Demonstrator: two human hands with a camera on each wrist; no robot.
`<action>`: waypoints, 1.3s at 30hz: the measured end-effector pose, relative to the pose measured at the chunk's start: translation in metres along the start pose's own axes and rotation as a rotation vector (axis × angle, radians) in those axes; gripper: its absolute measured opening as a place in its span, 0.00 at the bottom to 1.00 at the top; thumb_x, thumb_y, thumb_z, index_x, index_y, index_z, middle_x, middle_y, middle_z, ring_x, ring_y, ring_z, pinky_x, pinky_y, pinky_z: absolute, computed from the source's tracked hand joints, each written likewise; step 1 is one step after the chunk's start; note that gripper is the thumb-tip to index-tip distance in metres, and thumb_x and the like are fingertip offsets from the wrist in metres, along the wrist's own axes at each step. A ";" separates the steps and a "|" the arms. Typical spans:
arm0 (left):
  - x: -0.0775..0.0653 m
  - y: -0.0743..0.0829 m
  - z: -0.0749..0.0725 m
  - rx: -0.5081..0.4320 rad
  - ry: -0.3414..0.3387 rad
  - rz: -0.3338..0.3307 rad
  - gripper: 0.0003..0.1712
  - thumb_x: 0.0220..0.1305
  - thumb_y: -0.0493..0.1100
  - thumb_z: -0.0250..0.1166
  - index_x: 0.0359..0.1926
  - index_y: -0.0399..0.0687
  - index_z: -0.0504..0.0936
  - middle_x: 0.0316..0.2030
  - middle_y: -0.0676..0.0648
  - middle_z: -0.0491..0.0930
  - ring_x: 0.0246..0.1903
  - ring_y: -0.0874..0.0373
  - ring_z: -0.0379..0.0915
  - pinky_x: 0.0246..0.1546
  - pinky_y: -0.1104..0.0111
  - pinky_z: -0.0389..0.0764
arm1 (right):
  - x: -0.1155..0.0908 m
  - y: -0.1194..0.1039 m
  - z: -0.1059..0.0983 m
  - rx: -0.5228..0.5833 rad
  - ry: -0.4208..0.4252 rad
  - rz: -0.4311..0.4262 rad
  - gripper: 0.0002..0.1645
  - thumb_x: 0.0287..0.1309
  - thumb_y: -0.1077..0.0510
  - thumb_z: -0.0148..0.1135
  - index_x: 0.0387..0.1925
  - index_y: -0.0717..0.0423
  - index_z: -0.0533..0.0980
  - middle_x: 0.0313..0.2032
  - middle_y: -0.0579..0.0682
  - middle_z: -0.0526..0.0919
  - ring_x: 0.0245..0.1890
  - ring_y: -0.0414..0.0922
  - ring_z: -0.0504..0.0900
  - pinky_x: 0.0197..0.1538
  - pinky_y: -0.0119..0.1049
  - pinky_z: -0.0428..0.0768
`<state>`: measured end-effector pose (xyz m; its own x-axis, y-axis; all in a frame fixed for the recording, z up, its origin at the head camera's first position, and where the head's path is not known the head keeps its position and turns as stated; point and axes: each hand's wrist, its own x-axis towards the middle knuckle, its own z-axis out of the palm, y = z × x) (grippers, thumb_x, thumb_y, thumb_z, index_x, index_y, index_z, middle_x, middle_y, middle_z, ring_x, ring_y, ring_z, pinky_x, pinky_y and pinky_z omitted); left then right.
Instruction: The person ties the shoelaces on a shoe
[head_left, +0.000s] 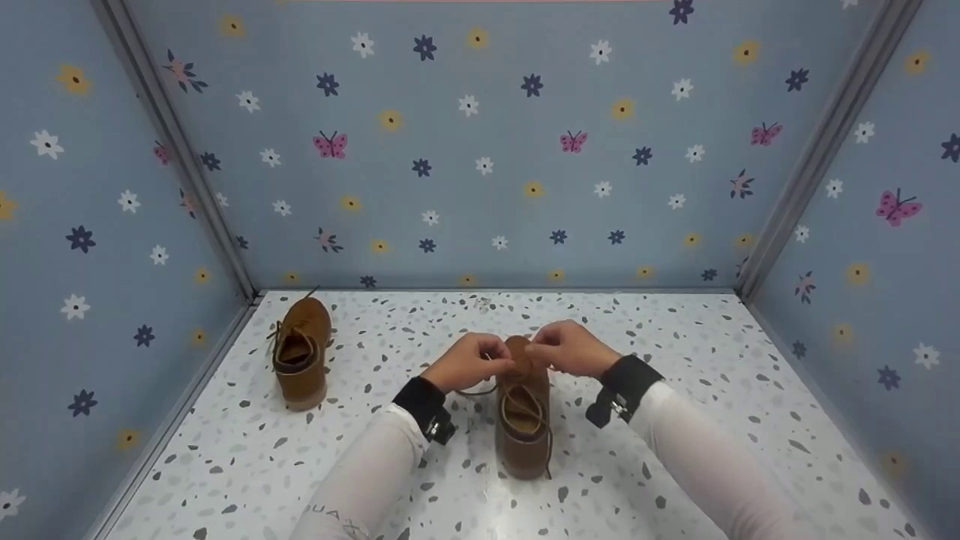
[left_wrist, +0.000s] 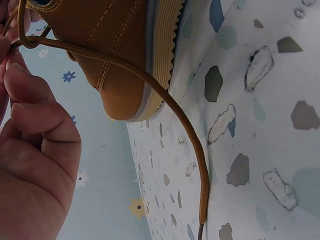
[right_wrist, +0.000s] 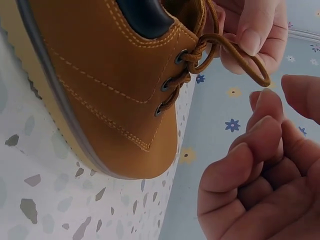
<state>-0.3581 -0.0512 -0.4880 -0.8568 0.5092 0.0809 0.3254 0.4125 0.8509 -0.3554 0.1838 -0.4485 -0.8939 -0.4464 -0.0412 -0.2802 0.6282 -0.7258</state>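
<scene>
A brown lace-up shoe stands on the speckled surface, its toe pointing away from me. My left hand is over the front of the shoe and pinches its brown shoelace near the knot. One long lace end hangs down beside the shoe in the left wrist view. Close by on the other side, my right hand has its fingertips at the tip of a lace loop. In the right wrist view its thumb and forefinger stand apart, the other fingers bent.
A second brown shoe stands at the back left, its laces loose. The white speckled tabletop is enclosed by blue flowered panels at the back and both sides, with grey posts at the corners.
</scene>
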 end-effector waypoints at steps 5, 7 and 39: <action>-0.001 -0.001 0.001 -0.015 0.003 0.006 0.07 0.63 0.50 0.65 0.34 0.53 0.82 0.29 0.56 0.79 0.25 0.63 0.73 0.27 0.71 0.75 | -0.010 0.003 0.000 0.056 0.013 0.017 0.14 0.63 0.45 0.60 0.31 0.50 0.77 0.25 0.47 0.79 0.22 0.41 0.76 0.29 0.34 0.76; -0.001 -0.001 0.001 -0.014 0.006 0.005 0.06 0.63 0.49 0.65 0.34 0.53 0.82 0.29 0.56 0.79 0.25 0.62 0.73 0.26 0.71 0.75 | -0.014 0.005 0.002 0.049 0.015 0.005 0.15 0.63 0.44 0.61 0.30 0.50 0.77 0.26 0.48 0.80 0.22 0.41 0.75 0.29 0.34 0.75; -0.010 -0.003 -0.005 -0.126 -0.165 0.003 0.08 0.58 0.38 0.56 0.36 0.46 0.81 0.25 0.50 0.76 0.22 0.61 0.70 0.25 0.68 0.74 | -0.036 0.001 0.029 -0.064 -0.150 -0.160 0.05 0.58 0.50 0.66 0.29 0.43 0.81 0.27 0.42 0.84 0.19 0.34 0.76 0.24 0.31 0.77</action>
<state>-0.3527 -0.0614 -0.4892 -0.7755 0.6313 0.0060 0.2659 0.3181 0.9100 -0.3135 0.1813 -0.4676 -0.7754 -0.6305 -0.0340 -0.4403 0.5785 -0.6867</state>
